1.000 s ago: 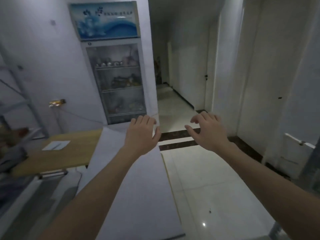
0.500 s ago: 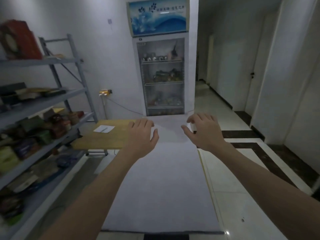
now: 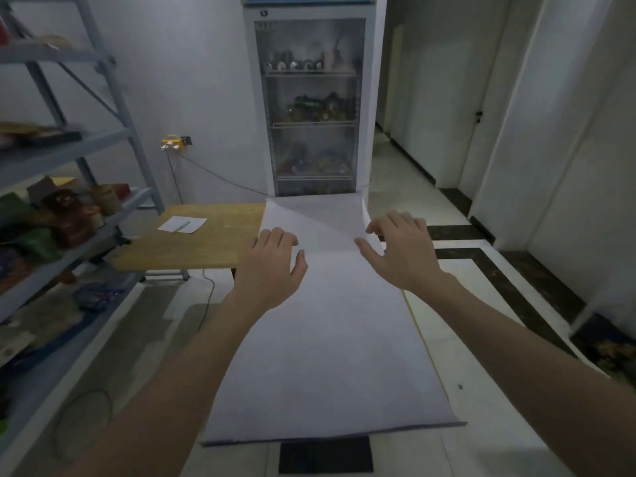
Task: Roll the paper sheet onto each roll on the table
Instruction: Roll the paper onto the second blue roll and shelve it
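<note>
Both hands have slid toward the far end of the paper sheet (image 3: 327,339), which runs up the centre of the frame, its upper end now lifted in a flap. Step, as I judge it: starting the roll. My left hand (image 3: 272,266) and right hand (image 3: 399,253) are at the flap, fingers loose, gripping nothing, and next must curl it over evenly. Count: one sheet, two hands, one wooden table (image 3: 192,242), one note (image 3: 182,224), no roll in view.

The room is dim. At the far end a tall fridge (image 3: 311,105) with a glass door stands by a white wall (image 3: 192,80). A grey metal shelf (image 3: 103,146) full of boxes is on the left. A wooden table (image 3: 192,246) sits near it. The floor (image 3: 481,356) has pale shiny tiles with dark stripes (image 3: 457,251). A white door (image 3: 481,98) is far right.
</note>
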Available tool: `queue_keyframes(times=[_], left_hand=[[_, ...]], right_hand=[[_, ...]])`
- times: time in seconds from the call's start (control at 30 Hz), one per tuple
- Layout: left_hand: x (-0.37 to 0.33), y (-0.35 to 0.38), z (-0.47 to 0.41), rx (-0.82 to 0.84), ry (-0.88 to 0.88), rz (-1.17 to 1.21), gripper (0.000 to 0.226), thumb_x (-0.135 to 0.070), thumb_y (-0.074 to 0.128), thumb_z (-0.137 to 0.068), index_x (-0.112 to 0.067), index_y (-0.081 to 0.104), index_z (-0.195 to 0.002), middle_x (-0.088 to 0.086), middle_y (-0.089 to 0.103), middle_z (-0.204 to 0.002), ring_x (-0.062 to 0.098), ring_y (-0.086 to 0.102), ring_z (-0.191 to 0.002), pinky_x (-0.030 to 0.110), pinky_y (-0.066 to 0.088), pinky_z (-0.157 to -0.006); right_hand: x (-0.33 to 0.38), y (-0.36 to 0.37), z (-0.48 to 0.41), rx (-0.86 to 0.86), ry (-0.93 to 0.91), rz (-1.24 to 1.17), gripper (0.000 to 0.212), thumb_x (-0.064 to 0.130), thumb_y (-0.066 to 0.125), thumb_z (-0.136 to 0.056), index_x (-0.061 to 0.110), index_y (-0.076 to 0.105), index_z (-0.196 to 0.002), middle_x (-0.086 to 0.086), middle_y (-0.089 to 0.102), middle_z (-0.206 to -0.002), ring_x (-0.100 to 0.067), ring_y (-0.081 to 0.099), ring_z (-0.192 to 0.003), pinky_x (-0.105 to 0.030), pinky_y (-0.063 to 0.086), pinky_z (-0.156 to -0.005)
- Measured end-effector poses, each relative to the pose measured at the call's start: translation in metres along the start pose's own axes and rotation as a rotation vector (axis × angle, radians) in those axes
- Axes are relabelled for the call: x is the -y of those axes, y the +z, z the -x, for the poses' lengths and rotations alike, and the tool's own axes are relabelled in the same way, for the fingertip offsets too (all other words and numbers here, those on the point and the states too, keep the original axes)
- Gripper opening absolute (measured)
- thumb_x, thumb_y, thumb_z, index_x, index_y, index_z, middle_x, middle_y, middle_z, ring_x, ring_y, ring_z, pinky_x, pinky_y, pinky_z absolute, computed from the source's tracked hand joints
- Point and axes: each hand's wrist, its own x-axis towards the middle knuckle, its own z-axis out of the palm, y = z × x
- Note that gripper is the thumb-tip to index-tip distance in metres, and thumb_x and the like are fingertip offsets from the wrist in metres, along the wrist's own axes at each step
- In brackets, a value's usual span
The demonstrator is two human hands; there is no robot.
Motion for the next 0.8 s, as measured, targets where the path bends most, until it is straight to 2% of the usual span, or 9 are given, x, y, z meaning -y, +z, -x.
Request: queue_keyframes(times=[0.2,0.33,0.6,0.8], left_hand=[[0.011,0.045,0.046,0.066,-0.010,0.013,0.032,-0.032,0.047,-0.097,-0.007,0.067,-0.096,0.007,0.068,-0.090,0.030,0.064,-0.080,0.041,0.047,-0.072],[0.006,0.078,0.090,0.154,-0.061,0.040,0.034,-0.033,0.046,-0.097,-0.007,0.068,-0.098,0.007,0.068,-0.093,0.029,0.063,-0.081,0.041,0.046,-0.074],[-0.032,0.145,0.223,0.364,-0.111,0.084,0.034,-0.032,0.046,-0.097,-0.006,0.069,-0.097,0.008,0.069,-0.091,0.028,0.063,-0.077,0.040,0.045,-0.072],[-0.054,0.169,0.309,0.540,-0.153,0.156,0.039,-0.037,0.044,-0.098,-0.007,0.068,-0.101,0.008,0.069,-0.095,0.029,0.063,-0.080,0.040,0.045,-0.075]], right_hand=[[0.002,0.055,0.038,0.060,0.049,-0.033,0.048,0.060,0.046,-0.093,0.018,0.068,-0.101,0.002,0.065,-0.096,-0.023,0.059,-0.093,-0.036,0.037,-0.088],[-0.006,0.097,0.079,0.162,0.077,-0.075,0.048,0.060,0.046,-0.093,0.019,0.067,-0.103,0.003,0.065,-0.099,-0.022,0.060,-0.094,-0.037,0.038,-0.091],[-0.015,0.162,0.208,0.380,0.194,-0.142,0.049,0.060,0.042,-0.094,0.019,0.067,-0.105,0.003,0.065,-0.102,-0.020,0.058,-0.097,-0.033,0.034,-0.092],[-0.008,0.194,0.305,0.523,0.269,-0.183,0.044,0.056,0.050,-0.095,0.018,0.067,-0.106,0.001,0.065,-0.103,-0.020,0.059,-0.098,-0.035,0.036,-0.093]])
